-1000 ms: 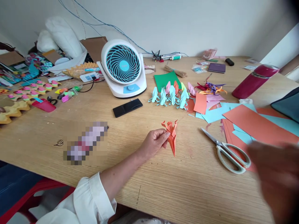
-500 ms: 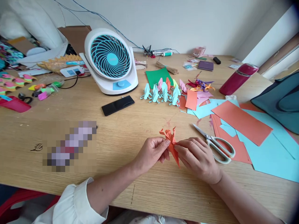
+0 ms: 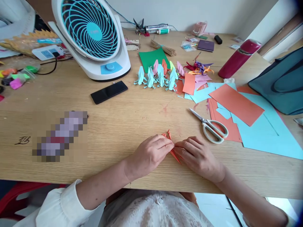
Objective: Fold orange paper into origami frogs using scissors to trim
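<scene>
Grips the orange figure [image 3: 175, 156] in a narrow pinch about its middle, with the left hand [image 3: 150, 154] and the right hand [image 3: 201, 157] close together. Holds it near the front edge of the table [image 3: 106, 132], left of the scissors [image 3: 204, 120], with its point toward that edge. Faces blue figures [image 3: 160, 77] farther back, before the green sheet [image 3: 149, 58].

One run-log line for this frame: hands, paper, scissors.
left hand: pinching folded orange paper | right hand: pinching same paper | scissors: untouched, beyond right hand
</scene>
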Motion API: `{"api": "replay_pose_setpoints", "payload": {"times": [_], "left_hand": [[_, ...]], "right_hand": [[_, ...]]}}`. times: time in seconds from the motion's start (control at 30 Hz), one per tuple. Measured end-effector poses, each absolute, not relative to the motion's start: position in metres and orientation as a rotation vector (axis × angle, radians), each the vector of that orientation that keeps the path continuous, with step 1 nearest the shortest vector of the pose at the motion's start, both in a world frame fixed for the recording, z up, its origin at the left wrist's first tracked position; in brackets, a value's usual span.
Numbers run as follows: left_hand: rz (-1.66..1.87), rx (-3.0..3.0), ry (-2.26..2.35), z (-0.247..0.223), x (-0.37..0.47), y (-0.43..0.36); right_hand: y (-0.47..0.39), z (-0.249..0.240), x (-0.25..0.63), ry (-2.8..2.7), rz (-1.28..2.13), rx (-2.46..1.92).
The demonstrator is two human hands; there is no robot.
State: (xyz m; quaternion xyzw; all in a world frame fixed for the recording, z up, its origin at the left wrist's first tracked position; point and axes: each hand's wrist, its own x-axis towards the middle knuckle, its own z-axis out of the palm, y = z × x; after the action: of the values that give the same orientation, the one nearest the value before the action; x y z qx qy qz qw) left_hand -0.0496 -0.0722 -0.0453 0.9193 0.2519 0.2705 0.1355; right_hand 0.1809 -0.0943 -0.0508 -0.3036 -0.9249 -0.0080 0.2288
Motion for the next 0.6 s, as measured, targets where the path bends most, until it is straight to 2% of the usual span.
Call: {"api": "replay_pose_setpoints", "payload": {"times": [0.3, 0.6], "left_hand": [[0.504, 2.945, 0.693, -0.0490, -0.0490, -0.0742], [0.371, 2.892, 0.646, -0.0460, -0.0507, -0.0665]], "right_hand": [[-0.0977, -0.0538, 0.1847, -2.531, 0.074, -0.842], [-0.0953, -0.0536, 0.1855, -2.565, 0.155, -0.849]]}}
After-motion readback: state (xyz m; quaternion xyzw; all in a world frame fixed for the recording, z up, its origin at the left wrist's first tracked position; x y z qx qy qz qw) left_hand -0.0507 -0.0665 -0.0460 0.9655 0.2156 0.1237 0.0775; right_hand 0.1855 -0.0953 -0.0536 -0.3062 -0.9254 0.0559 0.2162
